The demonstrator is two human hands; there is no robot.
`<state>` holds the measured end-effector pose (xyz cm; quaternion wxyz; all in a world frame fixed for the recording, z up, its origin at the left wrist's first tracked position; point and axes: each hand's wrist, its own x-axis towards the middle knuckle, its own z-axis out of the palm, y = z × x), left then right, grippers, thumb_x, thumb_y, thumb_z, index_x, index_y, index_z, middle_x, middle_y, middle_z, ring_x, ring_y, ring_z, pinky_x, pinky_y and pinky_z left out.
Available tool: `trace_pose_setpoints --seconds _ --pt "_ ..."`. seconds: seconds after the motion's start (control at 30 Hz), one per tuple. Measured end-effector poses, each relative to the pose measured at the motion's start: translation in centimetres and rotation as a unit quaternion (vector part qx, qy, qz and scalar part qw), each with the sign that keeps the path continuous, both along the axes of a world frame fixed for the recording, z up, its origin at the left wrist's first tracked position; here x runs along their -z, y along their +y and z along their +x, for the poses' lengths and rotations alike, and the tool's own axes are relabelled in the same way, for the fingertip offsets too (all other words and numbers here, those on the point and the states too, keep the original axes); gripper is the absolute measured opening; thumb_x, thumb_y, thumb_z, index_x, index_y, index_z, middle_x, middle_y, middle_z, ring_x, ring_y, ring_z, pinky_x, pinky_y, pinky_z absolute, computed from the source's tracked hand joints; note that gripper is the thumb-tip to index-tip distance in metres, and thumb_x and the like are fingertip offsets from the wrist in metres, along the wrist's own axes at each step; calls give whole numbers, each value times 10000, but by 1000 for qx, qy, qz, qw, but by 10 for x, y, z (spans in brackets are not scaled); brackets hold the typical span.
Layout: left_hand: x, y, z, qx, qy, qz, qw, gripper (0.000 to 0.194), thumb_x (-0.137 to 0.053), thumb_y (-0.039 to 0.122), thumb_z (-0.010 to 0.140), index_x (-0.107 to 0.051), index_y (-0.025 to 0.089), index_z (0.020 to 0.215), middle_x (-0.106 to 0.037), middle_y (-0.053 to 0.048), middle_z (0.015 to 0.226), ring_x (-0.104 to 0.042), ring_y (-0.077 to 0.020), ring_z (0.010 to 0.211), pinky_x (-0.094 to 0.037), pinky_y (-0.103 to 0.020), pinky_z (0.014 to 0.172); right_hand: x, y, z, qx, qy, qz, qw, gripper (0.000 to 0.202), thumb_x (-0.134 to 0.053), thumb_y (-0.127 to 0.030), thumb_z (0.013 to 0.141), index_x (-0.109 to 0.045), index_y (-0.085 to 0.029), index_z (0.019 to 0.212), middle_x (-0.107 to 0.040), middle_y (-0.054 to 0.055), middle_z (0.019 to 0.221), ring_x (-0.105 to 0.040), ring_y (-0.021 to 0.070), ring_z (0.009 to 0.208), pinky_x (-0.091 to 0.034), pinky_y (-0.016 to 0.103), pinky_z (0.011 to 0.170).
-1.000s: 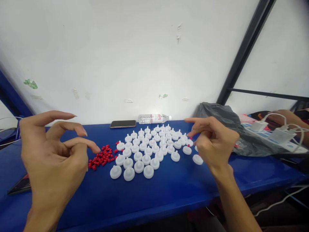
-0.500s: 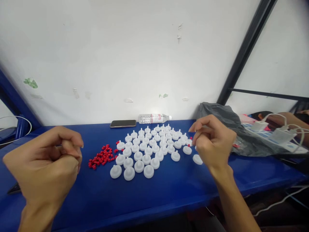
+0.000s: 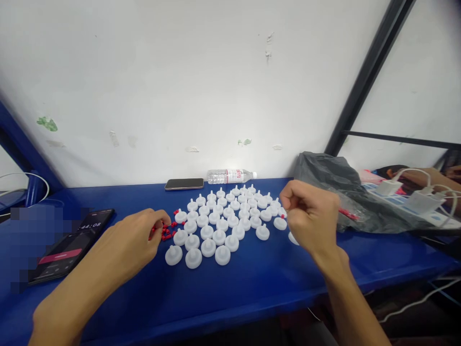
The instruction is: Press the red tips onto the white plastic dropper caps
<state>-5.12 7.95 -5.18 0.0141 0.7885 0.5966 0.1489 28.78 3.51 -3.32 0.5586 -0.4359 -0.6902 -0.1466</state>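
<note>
Many white round caps with thin spouts stand in a cluster on the blue table. Left of them lies a pile of small red pieces, partly covered by my left hand, whose fingers are bent down with the tips at the pile; whether they pinch a piece is hidden. My right hand is curled closed above the right edge of the caps, and anything inside it is hidden. A white cap is partly hidden below it. One cap with a red piece lies beside that hand.
A phone with a lit timer lies at the left. Another phone and a bottle rest by the wall. At the right are a grey plastic bag, a power strip with chargers and part of another person's arm.
My left hand has moved right and forward to the red pile, uncovering the lit phone. My right hand stays closed and has shifted slightly.
</note>
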Motion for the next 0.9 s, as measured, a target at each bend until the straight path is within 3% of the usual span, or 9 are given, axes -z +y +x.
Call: trace_pose_setpoints --seconds 0.1,0.2,0.33,0.43,0.53,0.7,0.9 --pt "8 3 -1 3 41 -47 998 335 -413 359 945 -734 303 1024 -727 -88 1015 -707 -296 801 -456 -386 703 0 0 -3 -18 -39 -18 999 266 -382 31 608 -496 -208 627 -426 -49 584 -401 104 527 -288 258 531" --pt "5 1 5 -7 71 -79 994 362 -383 387 945 -719 288 1038 -697 -104 1050 -709 -311 817 -443 -394 684 -1 -2 -7 -54 -72 -46 995 319 -385 65 656 -558 -202 671 -493 -35 639 -474 109 573 -338 249 554" --pt "-1 -1 12 -33 107 -104 988 365 -363 388 947 -694 274 1051 -697 -114 1084 -707 -334 887 -430 -402 688 -5 -9 -13 -97 -109 -163 976 372 -432 82 762 -653 -209 832 -658 -31 814 -593 115 708 -389 248 611" --pt "0 1 12 -32 110 -116 987 338 -377 370 946 -684 266 1043 -716 -112 1080 -702 -337 937 -433 -404 722 -8 -15 -20 -125 -129 -282 942 309 -497 -39 941 -714 -250 1007 -733 -26 1018 -657 136 855 -427 258 665" --pt "2 3 12 -33 112 -123 986 320 -381 330 946 -679 261 1042 -736 -106 1090 -700 -327 961 -433 -391 732 -8 -18 -26 -138 -142 -352 915 240 -525 -208 1040 -740 -294 1103 -761 -36 1088 -684 149 891 -460 281 743" --pt "1 1 17 -39 121 -123 984 290 -387 312 949 -669 257 990 -748 -88 1079 -696 -300 949 -418 -367 718 -1 -14 -35 -140 -194 -423 874 193 -668 -367 1003 -782 -314 1150 -802 -16 1005 -723 200 892 -462 318 783" --pt "4 1 15 -25 123 -115 985 269 -403 304 932 -664 250 972 -747 -88 1039 -685 -279 869 -409 -360 686 6 -5 -50 -142 -228 -441 856 145 -686 -324 998 -802 -276 1071 -818 -5 922 -743 208 850 -448 312 744"
